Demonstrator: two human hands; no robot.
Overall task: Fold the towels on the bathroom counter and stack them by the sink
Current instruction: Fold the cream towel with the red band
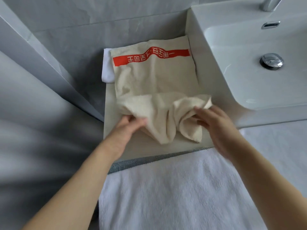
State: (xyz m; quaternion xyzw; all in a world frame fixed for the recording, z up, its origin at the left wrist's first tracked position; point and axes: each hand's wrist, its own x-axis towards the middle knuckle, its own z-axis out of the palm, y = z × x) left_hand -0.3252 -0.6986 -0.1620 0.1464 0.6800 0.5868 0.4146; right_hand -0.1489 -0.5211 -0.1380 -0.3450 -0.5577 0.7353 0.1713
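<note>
While both hands grip it, cream towel bunches beside sink.

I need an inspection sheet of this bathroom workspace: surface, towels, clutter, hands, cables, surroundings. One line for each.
Surface: pale counter left of the sink, mostly covered by towels.
Job's things: cream towel with red band, far part flat, near end bunched; white towel partly under it; large white towel hanging at the near edge.
Clutter: nothing seen.
Grippers: left hand and right hand both grip the cream towel's bunched end.
Cables: nothing seen.
Surroundings: grey tiled wall, faucet, drain plug.
</note>
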